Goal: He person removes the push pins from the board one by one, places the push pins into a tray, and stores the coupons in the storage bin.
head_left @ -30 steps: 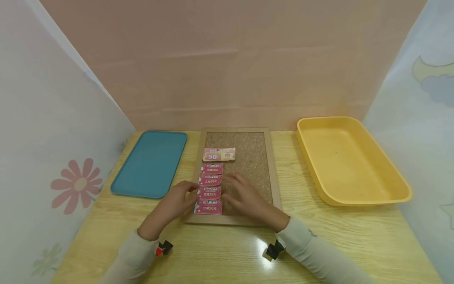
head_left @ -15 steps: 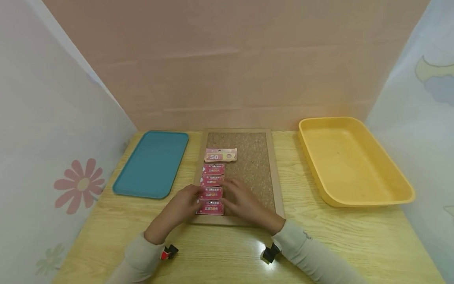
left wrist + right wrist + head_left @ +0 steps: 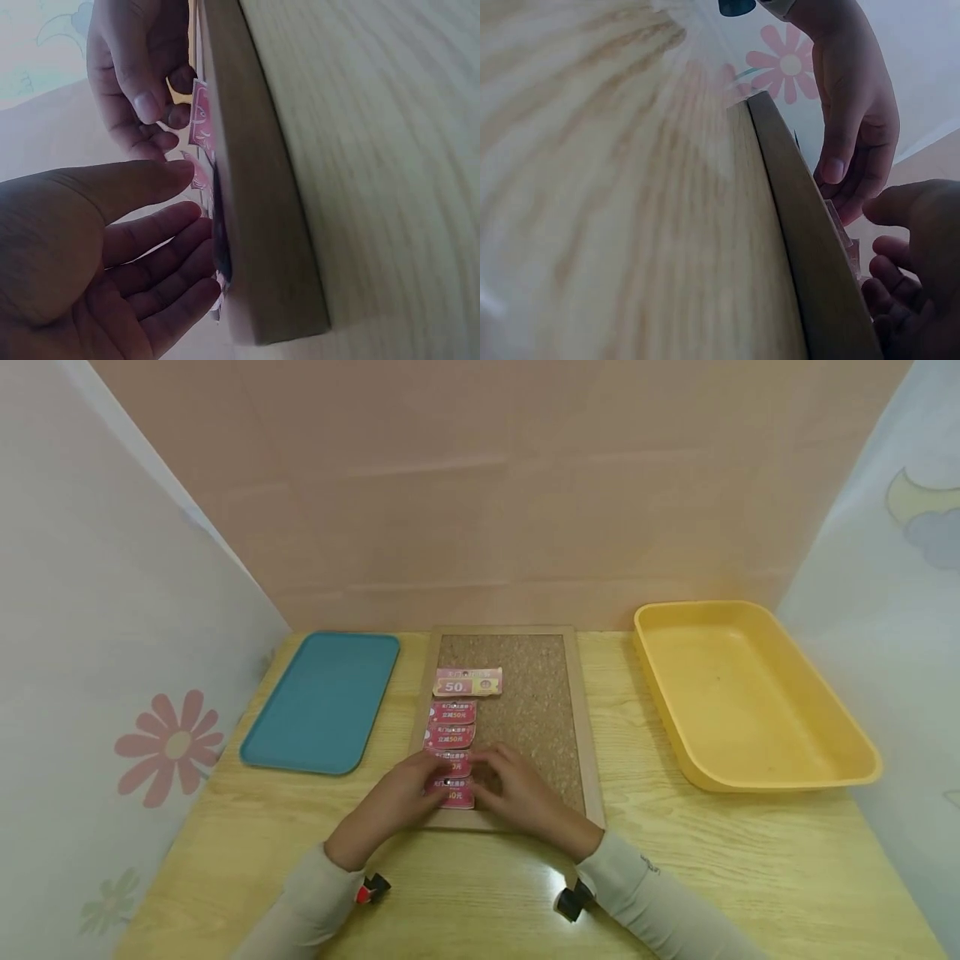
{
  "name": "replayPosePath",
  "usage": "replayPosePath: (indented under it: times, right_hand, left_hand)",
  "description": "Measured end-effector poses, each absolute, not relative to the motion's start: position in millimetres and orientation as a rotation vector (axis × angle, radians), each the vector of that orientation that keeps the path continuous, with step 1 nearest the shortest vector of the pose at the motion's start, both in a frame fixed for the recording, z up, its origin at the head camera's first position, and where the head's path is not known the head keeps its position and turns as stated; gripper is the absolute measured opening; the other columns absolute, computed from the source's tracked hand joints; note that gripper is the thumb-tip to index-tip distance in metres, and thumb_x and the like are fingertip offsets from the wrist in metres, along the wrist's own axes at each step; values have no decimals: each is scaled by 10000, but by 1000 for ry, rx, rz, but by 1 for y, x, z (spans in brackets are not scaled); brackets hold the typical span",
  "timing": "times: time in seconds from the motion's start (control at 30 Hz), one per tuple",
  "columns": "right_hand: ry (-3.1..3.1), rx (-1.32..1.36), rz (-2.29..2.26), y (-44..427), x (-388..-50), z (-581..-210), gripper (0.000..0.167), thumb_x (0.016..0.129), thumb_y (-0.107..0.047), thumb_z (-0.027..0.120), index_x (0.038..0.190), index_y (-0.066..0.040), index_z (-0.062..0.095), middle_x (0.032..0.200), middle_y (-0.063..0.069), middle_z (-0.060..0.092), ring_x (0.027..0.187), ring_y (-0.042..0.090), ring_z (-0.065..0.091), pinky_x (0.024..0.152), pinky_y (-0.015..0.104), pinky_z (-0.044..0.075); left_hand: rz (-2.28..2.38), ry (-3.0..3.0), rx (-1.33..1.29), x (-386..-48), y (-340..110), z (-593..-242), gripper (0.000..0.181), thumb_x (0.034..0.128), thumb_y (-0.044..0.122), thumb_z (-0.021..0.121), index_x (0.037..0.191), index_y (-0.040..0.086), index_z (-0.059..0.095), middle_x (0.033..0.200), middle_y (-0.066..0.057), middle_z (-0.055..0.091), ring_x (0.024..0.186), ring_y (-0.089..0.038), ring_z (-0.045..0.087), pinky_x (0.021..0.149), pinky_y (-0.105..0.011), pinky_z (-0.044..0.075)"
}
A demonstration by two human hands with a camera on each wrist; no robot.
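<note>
A column of several red coupons (image 3: 453, 712) is fixed to the left part of a wood-framed cork board (image 3: 531, 710). Above them is a wider pink-and-yellow coupon (image 3: 468, 682). My left hand (image 3: 401, 797) reaches over the left ends of the two lowest red coupons, partly hiding them, its fingers loosely bent. At their right ends is my right hand (image 3: 525, 797), thumb and fingers apart. In the left wrist view a coupon corner (image 3: 200, 116) stands up beside the right hand's fingertips. Neither hand visibly pinches anything; whether the fingertips touch the coupons is hard to tell.
To the left of the board lies a flat teal tray (image 3: 322, 702). A deep yellow bin (image 3: 750, 702) stands on the right. The wooden table (image 3: 465, 902) meets a pinkish backdrop behind and pale printed side walls.
My left hand has moved right, from the coupons' left edge to over their left ends. The right hand has come slightly lower and stays at their right edge. The coupons hold their places on the board.
</note>
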State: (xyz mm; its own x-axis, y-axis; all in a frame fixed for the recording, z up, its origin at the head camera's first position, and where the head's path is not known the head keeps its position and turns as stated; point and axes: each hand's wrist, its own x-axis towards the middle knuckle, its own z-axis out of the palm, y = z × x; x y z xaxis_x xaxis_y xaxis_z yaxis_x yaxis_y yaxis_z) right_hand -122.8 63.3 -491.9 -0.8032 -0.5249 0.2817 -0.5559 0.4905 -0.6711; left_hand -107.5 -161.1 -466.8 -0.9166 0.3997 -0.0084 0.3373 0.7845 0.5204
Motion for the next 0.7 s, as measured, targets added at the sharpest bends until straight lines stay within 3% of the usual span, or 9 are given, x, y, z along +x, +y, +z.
replayPosePath:
  times: [0.37, 0.7]
  right_hand:
    - [-2811, 838, 1217, 65, -123, -499, 293, 890, -297, 715, 1139, -149, 673, 1013, -86, 559, 872, 72, 504, 754, 285, 460]
    - [-2745, 860, 1185, 63, -125, -504, 187, 876, -279, 733, 1021, -165, 703, 926, -74, 588, 837, 75, 512, 740, 289, 445]
  left_hand:
    - [699, 2945, 632, -111, -157, -477, 219, 875, 195, 735, 1070, 117, 674, 1012, 10, 611, 937, -149, 594, 840, -358, 504]
    - [626, 2989, 612, -112, -154, -476, 109, 876, 163, 727, 959, 148, 659, 902, 47, 557, 798, -107, 518, 718, -313, 489]
